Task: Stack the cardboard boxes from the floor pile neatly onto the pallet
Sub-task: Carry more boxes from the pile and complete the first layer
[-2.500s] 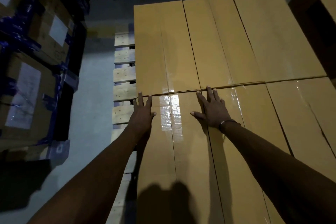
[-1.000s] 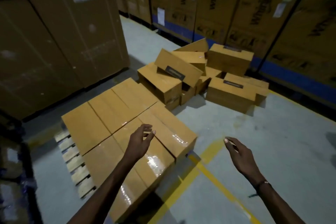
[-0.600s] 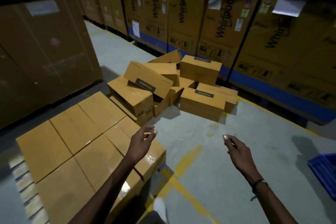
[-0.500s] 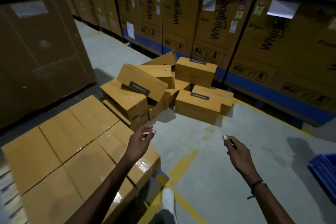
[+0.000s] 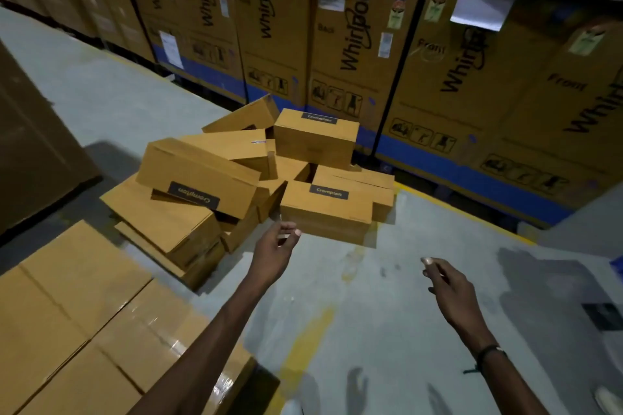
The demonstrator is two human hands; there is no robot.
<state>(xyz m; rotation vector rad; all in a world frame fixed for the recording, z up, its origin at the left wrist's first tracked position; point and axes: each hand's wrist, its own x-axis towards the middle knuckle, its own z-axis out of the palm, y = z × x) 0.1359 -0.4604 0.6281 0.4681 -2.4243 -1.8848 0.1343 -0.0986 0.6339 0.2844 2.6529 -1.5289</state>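
A loose pile of brown cardboard boxes (image 5: 199, 175) with dark Crompton labels lies on the grey floor ahead. The nearest one, a low box (image 5: 328, 210), sits flat at the pile's right front. My left hand (image 5: 274, 251) reaches toward that box with relaxed fingers, just short of its lower left corner, holding nothing. Lower and to the right, my right hand (image 5: 450, 290) hangs over bare floor with loose fingers, also empty. A flat layer of taped boxes (image 5: 77, 323) fills the lower left; the pallet under it is hidden.
Tall Whirlpool cartons (image 5: 354, 44) on blue bases line the far wall behind the pile. A big brown carton (image 5: 30, 152) stands at the left. A yellow floor line (image 5: 303, 344) runs between my arms. White shoe tips (image 5: 291, 408) show at the bottom edge.
I turned from pressing the stacked layer to face the floor pile and walked closer. Both empty hands now stretch forward; the left nears the front box.
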